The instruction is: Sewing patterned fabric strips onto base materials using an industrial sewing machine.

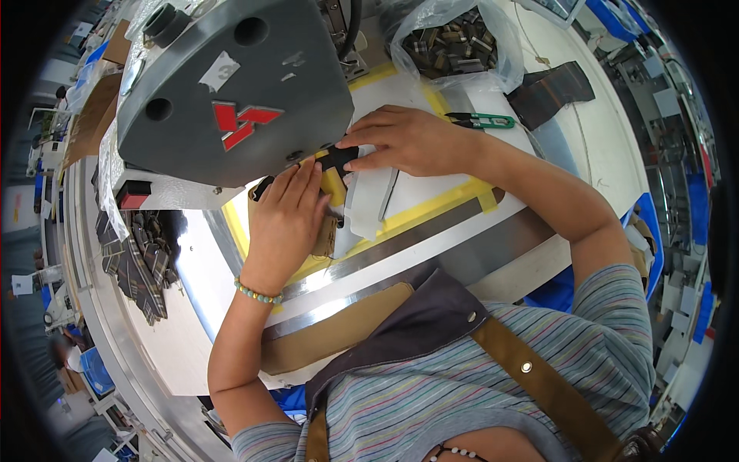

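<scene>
"What do we see nearest us?"

"A dark cloth apron [408, 319] with smooth brown straps over a finely striped knit shirt [531, 346]; the lower edge cuts both off. Past it lies a flat tan board [331, 331] with a rounded corner, then, off to the left, a crumpled heap of plaid cloth pieces [142, 258]."

"And our hands?"

"The left hand [289, 208], with a beaded bracelet [258, 292] at its wrist, lies palm down, fingers nearly straight and close together. The right hand [412, 141] reaches in with curved fingers, thumb and fingertips touching a small black cloth piece [339, 159] between the two hands."

"Are we gripping it?"

"We can't tell for either hand; the left fingers hide what is under them. A stiff-looking pale strip [366, 204] lies just to the near side of the cloth, its material unclear."

"Farther off?"

"The smooth grey machine head [239, 85] stands far left of the cloth, its top cut off, blocking our view behind it. To the right lie green-handled thread snips [493, 121], a folded dark plaid cloth [554, 92] and, farthest, a wrinkled clear plastic bag [504, 61] of little dark pieces, too jumbled to make out singly."
</scene>
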`<action>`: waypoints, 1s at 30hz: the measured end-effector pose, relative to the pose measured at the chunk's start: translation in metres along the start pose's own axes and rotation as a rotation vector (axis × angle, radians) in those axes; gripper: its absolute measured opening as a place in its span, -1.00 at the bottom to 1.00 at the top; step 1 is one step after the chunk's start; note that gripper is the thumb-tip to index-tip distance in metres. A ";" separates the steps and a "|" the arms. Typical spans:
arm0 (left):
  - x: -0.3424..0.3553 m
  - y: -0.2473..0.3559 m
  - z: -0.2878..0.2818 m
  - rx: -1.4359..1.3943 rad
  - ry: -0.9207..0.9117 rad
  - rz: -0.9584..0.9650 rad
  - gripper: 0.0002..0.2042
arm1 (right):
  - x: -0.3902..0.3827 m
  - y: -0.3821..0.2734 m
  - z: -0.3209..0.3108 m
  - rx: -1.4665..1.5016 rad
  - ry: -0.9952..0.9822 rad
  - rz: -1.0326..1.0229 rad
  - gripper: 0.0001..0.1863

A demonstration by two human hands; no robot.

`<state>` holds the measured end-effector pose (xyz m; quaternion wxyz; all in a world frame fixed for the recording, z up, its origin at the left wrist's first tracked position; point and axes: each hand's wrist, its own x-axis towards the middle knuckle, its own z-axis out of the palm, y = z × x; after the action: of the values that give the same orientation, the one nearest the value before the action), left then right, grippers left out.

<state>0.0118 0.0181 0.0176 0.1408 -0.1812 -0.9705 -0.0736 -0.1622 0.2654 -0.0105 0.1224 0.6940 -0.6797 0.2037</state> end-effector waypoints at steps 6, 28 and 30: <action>0.004 -0.005 0.000 -0.003 -0.005 -0.012 -0.57 | 0.005 0.003 -0.003 -0.007 -0.003 -0.004 -0.52; -0.001 -0.044 0.026 -0.348 0.217 -0.450 -0.74 | 0.014 0.036 0.006 -0.081 0.015 -0.016 -0.70; -0.001 -0.044 0.029 -0.421 0.195 -0.531 -0.73 | 0.015 0.035 0.007 -0.099 0.041 -0.026 -0.70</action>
<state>-0.0110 -0.0175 -0.0140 0.1683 0.0604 -0.9294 -0.3230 -0.1960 0.2476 -0.0135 0.1733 0.6915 -0.6771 0.1825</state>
